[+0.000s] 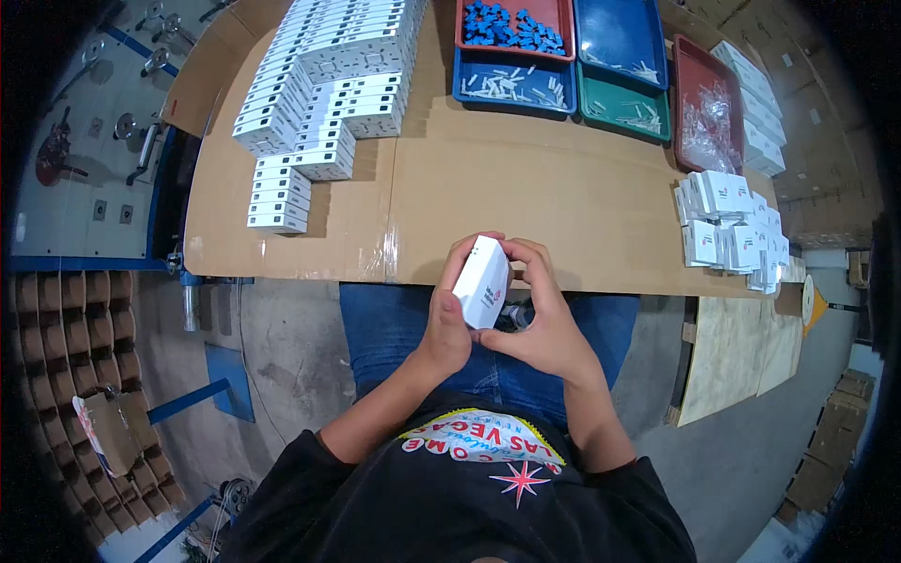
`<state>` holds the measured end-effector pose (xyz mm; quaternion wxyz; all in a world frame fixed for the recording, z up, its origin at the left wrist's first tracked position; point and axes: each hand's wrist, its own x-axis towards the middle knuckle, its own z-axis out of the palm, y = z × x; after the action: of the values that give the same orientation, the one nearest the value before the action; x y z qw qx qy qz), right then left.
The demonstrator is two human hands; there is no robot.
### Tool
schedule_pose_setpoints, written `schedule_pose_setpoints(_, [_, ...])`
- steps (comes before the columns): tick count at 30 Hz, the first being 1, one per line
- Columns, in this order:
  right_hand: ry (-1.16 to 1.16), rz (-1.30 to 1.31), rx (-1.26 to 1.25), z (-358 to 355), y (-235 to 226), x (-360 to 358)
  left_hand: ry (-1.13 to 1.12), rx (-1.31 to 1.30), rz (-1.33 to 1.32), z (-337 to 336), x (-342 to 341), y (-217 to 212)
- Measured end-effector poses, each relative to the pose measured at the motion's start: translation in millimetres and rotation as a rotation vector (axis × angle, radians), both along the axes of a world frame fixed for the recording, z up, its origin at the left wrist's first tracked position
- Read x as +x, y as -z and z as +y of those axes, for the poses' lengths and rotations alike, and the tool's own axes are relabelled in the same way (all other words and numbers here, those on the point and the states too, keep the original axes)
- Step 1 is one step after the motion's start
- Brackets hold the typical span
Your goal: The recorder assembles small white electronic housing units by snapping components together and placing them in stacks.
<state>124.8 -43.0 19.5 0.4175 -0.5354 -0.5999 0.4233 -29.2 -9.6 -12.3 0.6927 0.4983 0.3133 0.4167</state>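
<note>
A small white box (483, 283) with printing on its face is held upright, slightly tilted, just over the table's near edge. My left hand (445, 319) grips its left side, fingers curled behind it and thumb low on the edge. My right hand (547, 324) wraps the right side, with fingertips at the top edge and thumb near the bottom corner. Between the box and my right palm shows a small dark and grey object (515, 316); I cannot tell what it is or whether it is held.
Stacked white boxes (324, 131) fill the cardboard-covered table's (507, 197) far left. At the back stand a red tray of blue parts (514, 28), a blue tray of white pieces (507, 89) and a green tray (624, 103). White packets (732, 225) lie right of a red tray (690, 155) holding clear plastic.
</note>
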Motion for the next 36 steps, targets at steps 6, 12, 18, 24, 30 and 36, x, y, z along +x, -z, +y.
schedule_pose_setpoints(6, [0.031, -0.115, 0.105, -2.5, -4.4, -3.5, -0.050, 0.049, 0.068, -0.9, -5.2, 2.6])
schedule_pose_setpoints(12, [0.035, -0.179, 0.092, -5.2, -12.3, -1.7, -0.051, 0.093, -0.009, -2.9, -0.6, -5.8])
schedule_pose_setpoints(18, [0.090, -0.102, 0.073, -8.3, -8.5, -8.3, -0.089, -0.160, -0.184, 1.5, -0.2, -6.2])
schedule_pose_setpoints(24, [0.118, 0.285, 0.088, 3.6, 17.3, 16.4, 0.015, -0.654, -0.471, 17.9, -5.7, 4.5])
schedule_pose_setpoints(30, [0.301, 0.978, -0.390, 9.4, 39.3, 49.9, 0.319, -0.804, -0.090, 40.5, -17.2, 40.4])
schedule_pose_setpoints(36, [0.464, 0.593, -0.487, 3.4, 106.4, 90.0, 0.276, -0.453, 0.314, 60.4, -20.1, 69.7])
